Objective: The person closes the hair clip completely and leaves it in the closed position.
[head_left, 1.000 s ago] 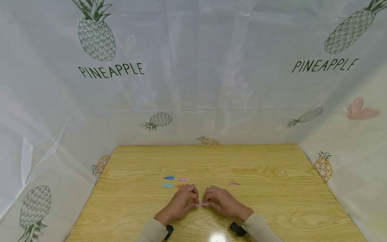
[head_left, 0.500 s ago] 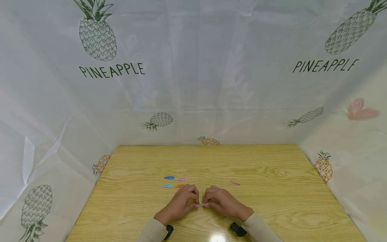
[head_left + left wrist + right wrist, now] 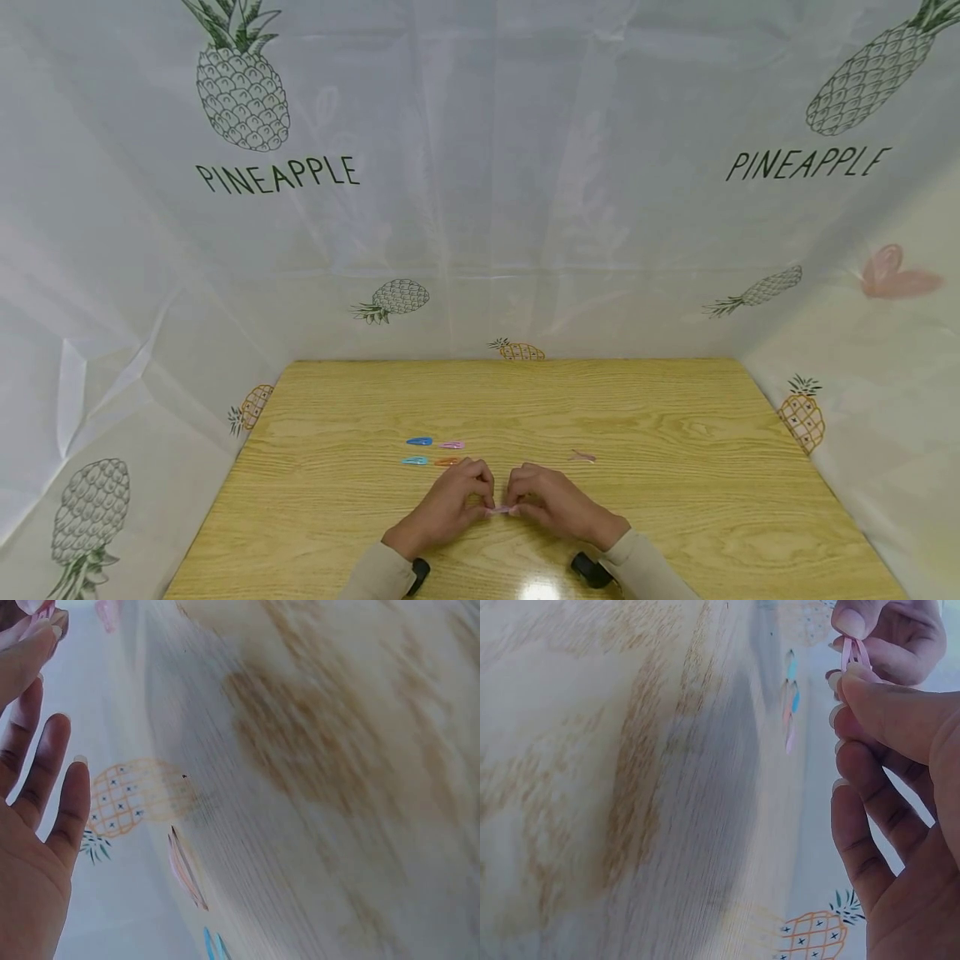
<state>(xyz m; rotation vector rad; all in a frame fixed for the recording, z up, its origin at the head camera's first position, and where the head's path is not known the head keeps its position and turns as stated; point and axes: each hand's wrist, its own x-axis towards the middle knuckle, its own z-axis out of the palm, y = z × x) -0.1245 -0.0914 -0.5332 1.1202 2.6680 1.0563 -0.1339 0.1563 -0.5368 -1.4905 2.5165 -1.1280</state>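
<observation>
Between my two hands a pink snap hair clip (image 3: 500, 509) is held just above the table. My left hand (image 3: 456, 498) pinches one end of it between thumb and fingertips. My right hand (image 3: 553, 498) pinches the other end. In the right wrist view the pink strips of the hair clip (image 3: 856, 651) spread apart between the two thumbs. Only a bit of the hair clip (image 3: 43, 616) shows at the upper left corner of the left wrist view. The other fingers of each hand are loosely bent.
Beyond my left hand lie a blue clip (image 3: 419, 442), a pink clip (image 3: 452, 445), a turquoise clip (image 3: 415, 461) and an orange clip (image 3: 446, 462). Another pinkish clip (image 3: 582, 456), its parts splayed, lies beyond my right hand. Pineapple-printed sheeting (image 3: 465, 208) walls the wooden table (image 3: 660, 417).
Both hands, with the pink hair clip between them, have shifted very slightly toward the person. The grip looks the same, and the clips on the table have not moved.
</observation>
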